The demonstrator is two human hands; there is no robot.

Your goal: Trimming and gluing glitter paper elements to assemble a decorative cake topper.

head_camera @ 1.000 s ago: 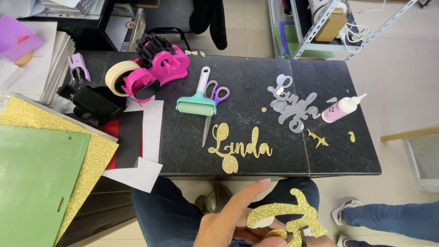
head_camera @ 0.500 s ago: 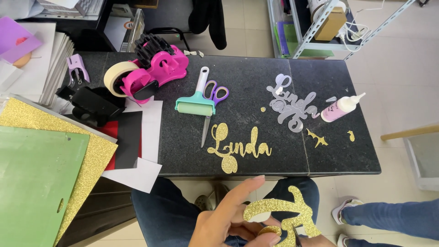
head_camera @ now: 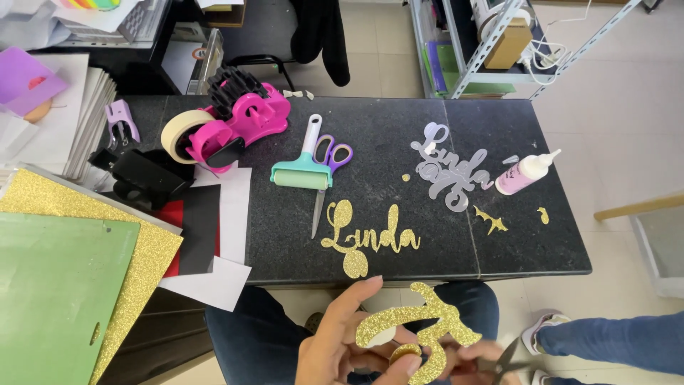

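We see a black table (head_camera: 399, 235) at twelve o'clock, a gold name (head_camera: 370, 239) near its front edge. Below it at six, our left hand (head_camera: 342, 349) pinches a gold cutout (head_camera: 420, 328). Our right hand (head_camera: 477, 356) is blurred; we cannot tell its fingers.

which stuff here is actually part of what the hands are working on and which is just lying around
In hand:
- gold glitter cutout, held by the left hand
- small dark scissors at the right hand

Lying about:
- gold glitter name on the black table
- silver name cutout
- glue bottle
- green roller
- purple scissors
- pink tape dispenser
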